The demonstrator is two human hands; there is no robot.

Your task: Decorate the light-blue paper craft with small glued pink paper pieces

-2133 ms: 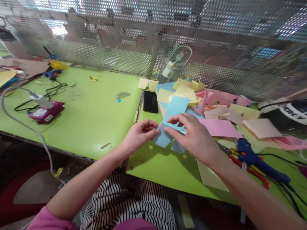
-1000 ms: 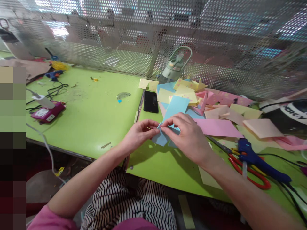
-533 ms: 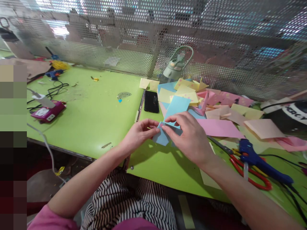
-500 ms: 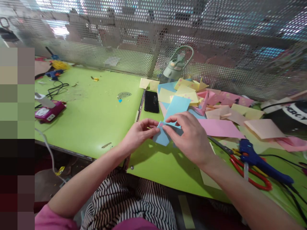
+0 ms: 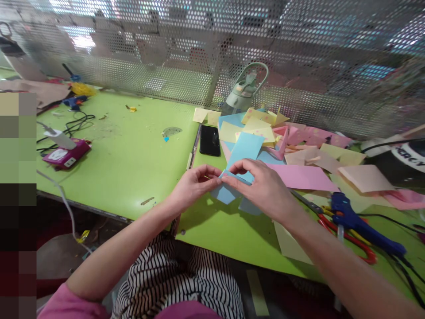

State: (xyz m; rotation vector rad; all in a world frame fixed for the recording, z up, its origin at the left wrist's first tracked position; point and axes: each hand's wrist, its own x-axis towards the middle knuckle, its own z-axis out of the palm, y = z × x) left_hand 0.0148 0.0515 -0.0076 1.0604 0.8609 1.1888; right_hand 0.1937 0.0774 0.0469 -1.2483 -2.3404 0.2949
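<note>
Between my two hands is a folded piece of light blue paper (image 5: pixel 226 195), held just above the green table. My left hand (image 5: pixel 195 185) pinches its left edge with thumb and fingertips. My right hand (image 5: pixel 262 184) is closed on the upper part, thumb pressed along a fold and index finger curled over. Both thumbs nearly meet at the top of the fold. Behind the hands lies a flat blue paper strip (image 5: pixel 249 148). Another blue piece (image 5: pixel 249 206) rests on the table below my right hand, partly hidden by it.
A black phone (image 5: pixel 210 141) lies behind my hands, with a green-lidded bottle (image 5: pixel 239 95) beyond. Yellow papers (image 5: pixel 257 125) and a pink sheet (image 5: pixel 302 177) pile up rightward. Red-handled scissors (image 5: pixel 361 250) and a blue glue gun (image 5: pixel 361 226) lie right; a purple power strip (image 5: pixel 68 154) sits left.
My right thumb and fingers have shifted slightly left and down along the blue paper, whose upper flap is now folded over more. More of the blue piece under my right hand shows.
</note>
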